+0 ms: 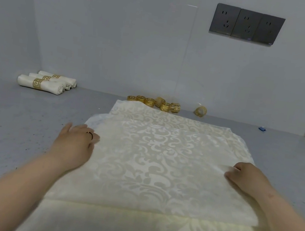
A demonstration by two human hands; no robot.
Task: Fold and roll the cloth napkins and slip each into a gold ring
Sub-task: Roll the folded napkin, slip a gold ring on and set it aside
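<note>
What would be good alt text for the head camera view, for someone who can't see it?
Two bare hands, left hand and right hand, rest on the side edges of a cream damask napkin spread on a grey table. Loose gold rings sit beyond it by the wall, with three rolled, ringed napkins at far left.

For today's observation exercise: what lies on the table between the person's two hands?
In the head view, the cream damask napkin spans the stretch between the left hand and right hand; nothing else lies there.
</note>
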